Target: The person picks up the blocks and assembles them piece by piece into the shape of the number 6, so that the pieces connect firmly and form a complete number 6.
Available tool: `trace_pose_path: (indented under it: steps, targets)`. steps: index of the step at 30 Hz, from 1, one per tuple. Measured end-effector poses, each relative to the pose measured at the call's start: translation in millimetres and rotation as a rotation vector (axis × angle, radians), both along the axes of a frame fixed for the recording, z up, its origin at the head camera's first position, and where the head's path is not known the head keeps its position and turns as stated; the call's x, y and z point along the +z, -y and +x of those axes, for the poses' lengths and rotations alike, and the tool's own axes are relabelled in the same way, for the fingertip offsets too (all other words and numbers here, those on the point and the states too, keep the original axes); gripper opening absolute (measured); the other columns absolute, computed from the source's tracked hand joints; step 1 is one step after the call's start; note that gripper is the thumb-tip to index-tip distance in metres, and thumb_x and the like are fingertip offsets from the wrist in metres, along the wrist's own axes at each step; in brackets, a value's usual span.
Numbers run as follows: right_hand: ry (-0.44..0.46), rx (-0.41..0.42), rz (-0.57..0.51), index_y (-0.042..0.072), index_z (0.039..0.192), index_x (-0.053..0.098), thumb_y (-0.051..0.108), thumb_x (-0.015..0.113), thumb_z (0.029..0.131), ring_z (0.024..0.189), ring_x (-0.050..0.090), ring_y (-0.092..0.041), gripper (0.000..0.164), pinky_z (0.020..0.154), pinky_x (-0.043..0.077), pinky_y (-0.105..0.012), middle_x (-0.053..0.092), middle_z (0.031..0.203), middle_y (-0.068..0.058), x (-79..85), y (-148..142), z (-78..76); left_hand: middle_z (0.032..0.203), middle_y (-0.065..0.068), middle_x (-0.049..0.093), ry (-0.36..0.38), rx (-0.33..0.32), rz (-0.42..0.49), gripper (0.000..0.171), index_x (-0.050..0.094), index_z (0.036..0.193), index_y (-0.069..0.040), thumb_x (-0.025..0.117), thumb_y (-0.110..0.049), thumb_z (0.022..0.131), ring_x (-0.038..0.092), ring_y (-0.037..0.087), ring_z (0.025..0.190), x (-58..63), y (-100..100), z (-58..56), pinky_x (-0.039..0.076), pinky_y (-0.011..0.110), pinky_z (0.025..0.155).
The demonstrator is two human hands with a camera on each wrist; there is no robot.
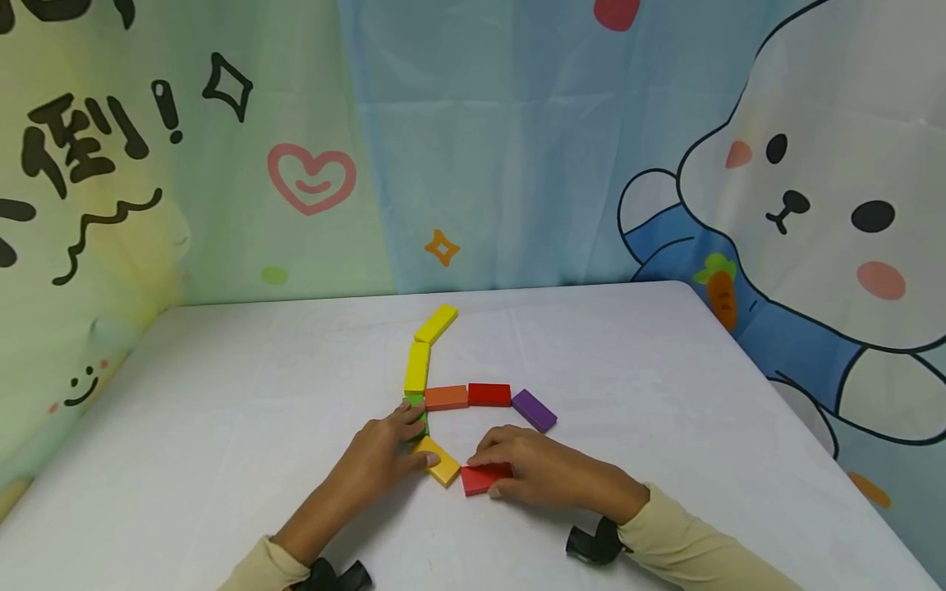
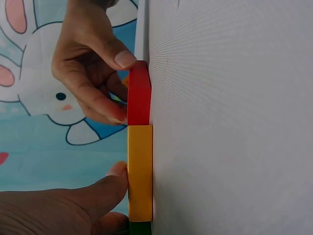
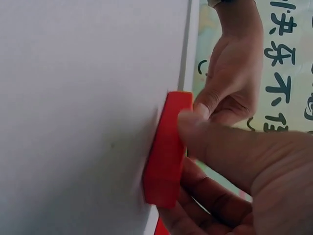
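Observation:
My right hand (image 1: 543, 468) holds a red block (image 1: 476, 478) at the near end of a line of coloured blocks, thumb on its near side and fingers beyond it. The red block's left end meets an amber block (image 1: 442, 462). My left hand (image 1: 380, 451) rests its thumb on the amber block, while its fingers lie over a green block (image 1: 414, 402), hiding most of it. In the left wrist view, the red block (image 2: 139, 95) and amber block (image 2: 140, 174) stand end to end. The right wrist view shows the right thumb pressing the red block (image 3: 166, 152).
Beyond the green block, two yellow blocks (image 1: 417, 368) curve away toward the back. From the green one, an orange block (image 1: 447, 398), another red block (image 1: 489, 395) and a tilted purple block (image 1: 534, 410) run rightward. A white-covered table (image 1: 259, 427) carries everything, with a printed curtain (image 1: 495, 164) behind.

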State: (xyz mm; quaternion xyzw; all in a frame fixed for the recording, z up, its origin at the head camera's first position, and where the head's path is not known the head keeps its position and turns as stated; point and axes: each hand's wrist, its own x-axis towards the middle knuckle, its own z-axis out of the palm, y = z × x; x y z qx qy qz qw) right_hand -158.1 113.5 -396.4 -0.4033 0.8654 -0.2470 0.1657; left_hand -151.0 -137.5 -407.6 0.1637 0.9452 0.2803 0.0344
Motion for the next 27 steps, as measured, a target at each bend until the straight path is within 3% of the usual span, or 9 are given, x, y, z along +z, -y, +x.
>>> trace_pose_path:
  steps: [9,15,21,27]
  targets:
    - [-0.079,-0.046,-0.119,0.013,0.123,0.068,0.019,0.076,0.086,0.111,0.052,-0.01,0.038,0.091,0.049,-0.027,0.057,0.12,0.008,10.5,-24,-12.3,0.141,0.009,0.052,0.004,0.006,-0.008,0.061,0.061,0.129,0.0,0.08,-0.03,0.08,0.039,0.031,0.135,-1.5,0,-0.9,0.041,0.048,0.101]
    - [-0.049,-0.094,-0.138,0.013,0.127,0.066,0.021,0.078,0.084,0.113,0.051,-0.015,0.045,0.09,0.052,-0.034,0.056,0.125,0.005,16.8,-44,-25.2,0.142,0.008,0.051,0.022,0.009,-0.012,0.061,0.061,0.13,-0.001,0.08,-0.03,0.08,0.037,0.03,0.137,-2.4,0,-2.2,0.041,0.047,0.101]
    - [-0.046,-0.103,-0.178,0.014,0.132,0.062,0.021,0.079,0.084,0.122,0.049,-0.021,0.052,0.095,0.048,-0.041,0.053,0.132,0.002,8.3,-64,-44.2,0.142,0.007,0.051,0.021,0.016,-0.018,0.062,0.061,0.13,-0.001,0.08,-0.031,0.08,0.037,0.029,0.137,-3.1,0,-2.3,0.041,0.048,0.101]
    - [-0.028,-0.128,-0.115,0.012,0.138,0.056,0.022,0.079,0.083,0.128,0.044,-0.031,0.061,0.091,0.05,-0.044,0.048,0.14,-0.006,-1.0,-70,-52.9,0.141,0.007,0.052,0.016,0.018,-0.027,0.062,0.061,0.13,-0.002,0.08,-0.031,0.079,0.038,0.03,0.136,-3.0,-1,-2.3,0.04,0.049,0.101]
